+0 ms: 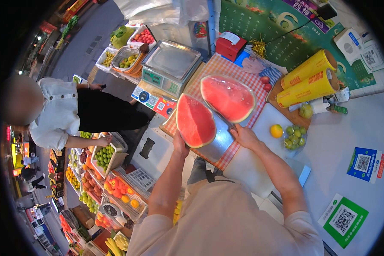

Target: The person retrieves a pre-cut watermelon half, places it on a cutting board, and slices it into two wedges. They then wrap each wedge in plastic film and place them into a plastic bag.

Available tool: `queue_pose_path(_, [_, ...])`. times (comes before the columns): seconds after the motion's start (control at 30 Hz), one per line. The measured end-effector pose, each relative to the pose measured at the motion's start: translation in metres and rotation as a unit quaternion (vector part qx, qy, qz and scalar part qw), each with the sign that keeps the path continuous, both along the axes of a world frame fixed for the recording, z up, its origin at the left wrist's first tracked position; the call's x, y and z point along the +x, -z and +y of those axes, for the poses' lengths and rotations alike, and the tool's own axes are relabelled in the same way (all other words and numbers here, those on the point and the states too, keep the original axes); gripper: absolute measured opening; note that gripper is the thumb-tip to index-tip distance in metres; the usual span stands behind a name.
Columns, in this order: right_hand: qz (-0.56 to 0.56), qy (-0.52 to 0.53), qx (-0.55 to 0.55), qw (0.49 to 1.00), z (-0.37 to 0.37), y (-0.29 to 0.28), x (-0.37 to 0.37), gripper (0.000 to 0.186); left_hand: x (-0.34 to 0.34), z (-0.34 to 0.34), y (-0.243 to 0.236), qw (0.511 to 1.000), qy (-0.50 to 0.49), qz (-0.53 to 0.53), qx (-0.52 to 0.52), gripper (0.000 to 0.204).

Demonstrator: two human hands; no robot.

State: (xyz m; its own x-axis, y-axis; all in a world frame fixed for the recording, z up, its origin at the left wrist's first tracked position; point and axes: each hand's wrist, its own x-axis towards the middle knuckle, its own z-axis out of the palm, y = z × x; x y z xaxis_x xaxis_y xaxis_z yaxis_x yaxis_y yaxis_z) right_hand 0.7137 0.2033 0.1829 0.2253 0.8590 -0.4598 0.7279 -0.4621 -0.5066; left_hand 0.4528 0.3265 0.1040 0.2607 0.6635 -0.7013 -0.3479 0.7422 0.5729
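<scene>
Two cut watermelon pieces lie side by side with their red flesh facing up. The left watermelon piece (195,121) has my left hand (181,145) closed on its lower left rind. The right watermelon piece (228,97) is slightly farther away and shows bright glare on its flesh. My right hand (245,137) is wrapped around a dark handle just below that piece; it looks like a knife's. A shiny metal surface (224,139) shows between the pieces and my right hand, over a red checked cloth (230,155). The fingertips of both hands are partly hidden.
A weighing scale (171,64) stands at the far left of the counter. Yellow film rolls (307,87), a red printer (230,46), an orange fruit (276,131) and bagged green fruit (295,137) sit around the counter. Fruit crates (111,158) and a person (57,109) are on the left.
</scene>
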Motion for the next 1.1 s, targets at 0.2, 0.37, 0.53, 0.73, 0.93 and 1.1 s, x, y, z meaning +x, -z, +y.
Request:
queue_pose_path(0.2, [0.016,0.081,0.11,0.991,-0.01,-0.009,0.02,0.03,-0.018,-0.019,0.008,0.995,0.061,-0.032,-0.067,0.063])
queue_pose_path(0.37, [-0.046,0.044,0.155,0.986,-0.047,-0.007,0.008,0.03,-0.027,-0.023,-0.009,0.991,0.043,0.042,-0.119,0.073])
queue_pose_path(0.53, [-0.113,0.006,0.062,0.992,-0.079,0.009,-0.01,0.037,-0.072,-0.001,0.006,0.99,0.055,0.123,-0.031,0.079])
queue_pose_path(0.73, [-0.139,0.02,0.046,0.989,-0.063,0.024,-0.033,0.038,-0.069,0.051,-0.016,0.972,0.049,0.222,0.06,0.077])
queue_pose_path(0.93, [-0.199,0.049,0.206,0.957,-0.049,0.031,-0.041,0.029,-0.054,0.096,-0.034,0.941,0.091,0.287,0.153,0.076])
queue_pose_path(1.1, [0.072,0.356,0.22,0.905,-0.032,0.024,-0.02,0.031,-0.045,0.111,-0.05,0.935,0.144,0.284,0.155,0.074])
